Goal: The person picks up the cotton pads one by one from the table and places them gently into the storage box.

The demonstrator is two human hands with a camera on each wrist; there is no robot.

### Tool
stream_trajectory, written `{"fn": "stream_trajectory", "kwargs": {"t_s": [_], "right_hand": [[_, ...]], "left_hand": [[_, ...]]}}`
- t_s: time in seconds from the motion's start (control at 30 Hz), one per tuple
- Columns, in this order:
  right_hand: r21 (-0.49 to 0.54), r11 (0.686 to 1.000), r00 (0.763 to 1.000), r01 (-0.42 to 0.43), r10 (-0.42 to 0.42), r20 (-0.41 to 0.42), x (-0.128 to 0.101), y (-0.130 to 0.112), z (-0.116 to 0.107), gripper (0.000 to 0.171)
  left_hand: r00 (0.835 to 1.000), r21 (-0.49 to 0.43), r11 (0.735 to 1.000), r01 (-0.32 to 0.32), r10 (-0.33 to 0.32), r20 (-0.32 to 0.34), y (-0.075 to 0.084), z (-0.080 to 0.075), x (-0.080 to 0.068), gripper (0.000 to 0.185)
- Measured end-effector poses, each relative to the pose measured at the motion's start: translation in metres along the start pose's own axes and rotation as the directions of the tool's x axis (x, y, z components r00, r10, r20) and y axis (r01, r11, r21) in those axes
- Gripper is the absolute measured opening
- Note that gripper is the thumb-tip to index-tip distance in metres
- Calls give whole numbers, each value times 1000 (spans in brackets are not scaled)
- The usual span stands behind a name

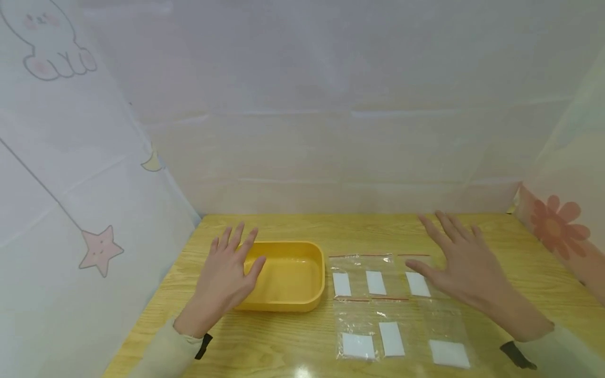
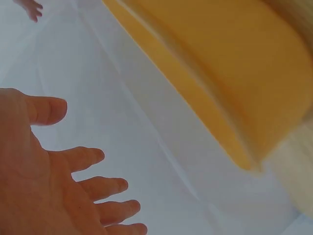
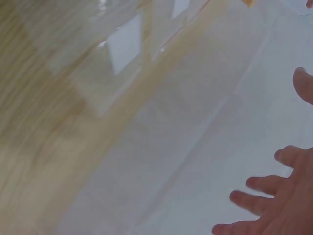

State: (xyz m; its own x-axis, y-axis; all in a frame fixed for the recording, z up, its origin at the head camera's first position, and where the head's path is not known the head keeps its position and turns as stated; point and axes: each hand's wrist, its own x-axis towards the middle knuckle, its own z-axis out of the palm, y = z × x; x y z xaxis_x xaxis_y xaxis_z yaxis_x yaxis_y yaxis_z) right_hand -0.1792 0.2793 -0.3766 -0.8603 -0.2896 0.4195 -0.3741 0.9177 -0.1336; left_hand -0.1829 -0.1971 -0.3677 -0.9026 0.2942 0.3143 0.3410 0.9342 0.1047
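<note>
Hands are held open, nothing gripped: left hand above the empty yellow tray, right hand over six zip bags laid untouched between them.

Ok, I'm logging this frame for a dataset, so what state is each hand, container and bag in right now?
Left hand: open, fingers spread, over the tub's left rim, holding nothing.
Right hand: open, fingers spread, above the bags, holding nothing.
Yellow tub: upright on the wooden table, looks empty.
Six clear zip bags: lying flat in two rows of three, each bearing a white patch; whether sealed, cannot tell.
</note>
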Motion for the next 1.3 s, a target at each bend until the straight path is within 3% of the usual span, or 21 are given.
{"fn": "stream_trajectory", "kwargs": {"t_s": [0.2,0.33,0.4,0.53,0.73,0.83,1.07,1.3], "right_hand": [[124,992,1000,17,-18,6,-13,31,10,94],[281,960,997,-11,-12,77,-19,50,21,78],[352,935,993,-37,-5,119,-21,60,27,73],[434,899,987,-58,-15,161,-25,76,39,68],[410,912,972,-18,-80,221,-25,91,57,69],[388,921,969,34,-126,215,-26,97,64,73],[388,921,967,45,-138,215,-30,105,76,70],[362,929,976,83,-149,159,-29,108,78,66]], "left_hand": [[997,-71,995,70,-67,47,-31,7,-25,75],[991,-142,983,117,-107,81,-53,14,-40,81],[987,-222,965,143,-123,104,-63,18,-45,83],[984,-400,902,161,-113,141,-79,25,-53,79],[968,-550,814,187,-56,245,-91,34,-58,79],[968,-600,781,171,-21,249,-93,37,-59,79],[966,-656,738,161,19,258,-96,42,-61,78],[965,-690,703,172,19,260,-97,43,-61,79]]}}
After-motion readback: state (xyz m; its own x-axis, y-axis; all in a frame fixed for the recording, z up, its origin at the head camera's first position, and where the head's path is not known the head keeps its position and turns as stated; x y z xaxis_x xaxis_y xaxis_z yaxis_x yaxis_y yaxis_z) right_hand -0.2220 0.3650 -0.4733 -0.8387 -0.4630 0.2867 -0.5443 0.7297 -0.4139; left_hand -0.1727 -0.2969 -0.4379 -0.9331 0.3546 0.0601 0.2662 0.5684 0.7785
